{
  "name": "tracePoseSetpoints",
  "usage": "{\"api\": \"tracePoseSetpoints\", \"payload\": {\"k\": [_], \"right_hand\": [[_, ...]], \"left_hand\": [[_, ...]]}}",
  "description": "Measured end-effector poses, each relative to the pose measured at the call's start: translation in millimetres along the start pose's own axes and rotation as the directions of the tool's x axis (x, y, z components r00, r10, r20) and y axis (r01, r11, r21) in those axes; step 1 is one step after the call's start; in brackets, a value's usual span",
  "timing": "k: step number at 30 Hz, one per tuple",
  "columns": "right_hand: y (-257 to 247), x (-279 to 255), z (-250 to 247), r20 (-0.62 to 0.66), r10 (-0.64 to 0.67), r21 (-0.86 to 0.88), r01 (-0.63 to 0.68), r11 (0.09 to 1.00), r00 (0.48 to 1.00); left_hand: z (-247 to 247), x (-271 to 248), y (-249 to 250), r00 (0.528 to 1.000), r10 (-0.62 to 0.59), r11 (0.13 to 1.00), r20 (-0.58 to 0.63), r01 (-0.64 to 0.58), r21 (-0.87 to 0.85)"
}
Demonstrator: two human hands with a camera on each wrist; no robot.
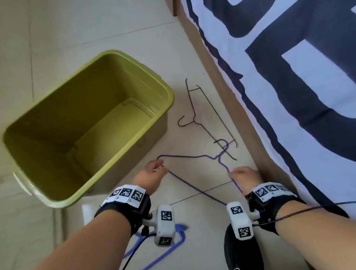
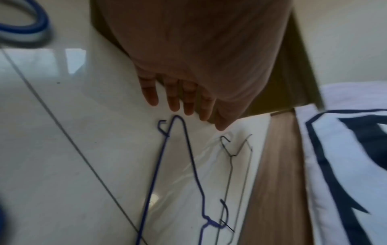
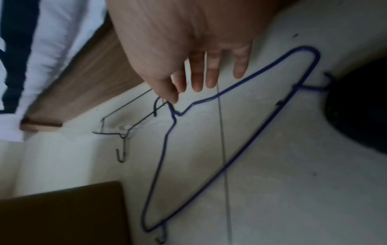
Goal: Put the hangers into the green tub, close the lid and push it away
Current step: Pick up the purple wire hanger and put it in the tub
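Both hands reach down low in the head view toward a purple wire hanger [image 1: 195,186] lying flat on the pale tiled floor [image 1: 35,39]. In the left wrist view, the left hand [image 1: 152,175] has its fingers [image 2: 175,99] straight and slightly spread, their tips just beside the hanger's shoulder corner and gripping nothing. The right hand [image 1: 246,177] is equally relaxed in the right wrist view, its fingers [image 3: 211,73] straight, the thumb at or touching the twisted neck near the hook; whether it presses the wire cannot be told. Taking the hanger at two points, one end and the neck, looks meant to lift the thin springy frame level and keep its hook from snagging. That matters because the hook lies across the lower end of a black wire hanger [image 1: 208,119], which stretches up the middle of the frame, close to the wooden bed edge [image 1: 222,83] under a white and navy bedcover [image 1: 295,60]. At the bottom of the frame, under the wrists, lies a thicker blue hanger [image 1: 161,254]. Further off, in the centre left, the green tub [image 1: 164,90] stands open and upright on the floor, empty, with smooth olive walls and a rolled rim; no hanger is in it yet, and I cannot pick out its lid for certain.
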State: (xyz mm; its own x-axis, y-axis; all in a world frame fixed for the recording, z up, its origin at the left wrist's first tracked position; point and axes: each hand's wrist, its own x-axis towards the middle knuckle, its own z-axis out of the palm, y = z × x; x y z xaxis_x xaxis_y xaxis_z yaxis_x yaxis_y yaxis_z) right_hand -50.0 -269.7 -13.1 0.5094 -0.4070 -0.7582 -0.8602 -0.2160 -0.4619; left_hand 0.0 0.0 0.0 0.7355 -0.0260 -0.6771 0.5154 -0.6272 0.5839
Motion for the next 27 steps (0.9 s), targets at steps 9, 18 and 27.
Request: {"api": "tracePoseSetpoints", "payload": {"k": [9, 18, 27], "right_hand": [[38, 13, 16, -0.054, 0.123, -0.426, -0.134, 0.895, 0.991], [49, 17, 26, 0.007, 0.020, -0.792, -0.007, 0.610, 1.000], [58, 22, 31, 0.043, -0.136, -0.846, 0.109, 0.521, 0.990]], "left_hand": [[18, 20, -11, 0.990, -0.104, 0.994, 0.093, 0.100, 0.043], [22, 31, -20, 0.971, -0.202, 0.978, 0.130, 0.207, -0.024], [13, 32, -31, 0.970, -0.241, 0.937, 0.042, 0.244, -0.251]]}}
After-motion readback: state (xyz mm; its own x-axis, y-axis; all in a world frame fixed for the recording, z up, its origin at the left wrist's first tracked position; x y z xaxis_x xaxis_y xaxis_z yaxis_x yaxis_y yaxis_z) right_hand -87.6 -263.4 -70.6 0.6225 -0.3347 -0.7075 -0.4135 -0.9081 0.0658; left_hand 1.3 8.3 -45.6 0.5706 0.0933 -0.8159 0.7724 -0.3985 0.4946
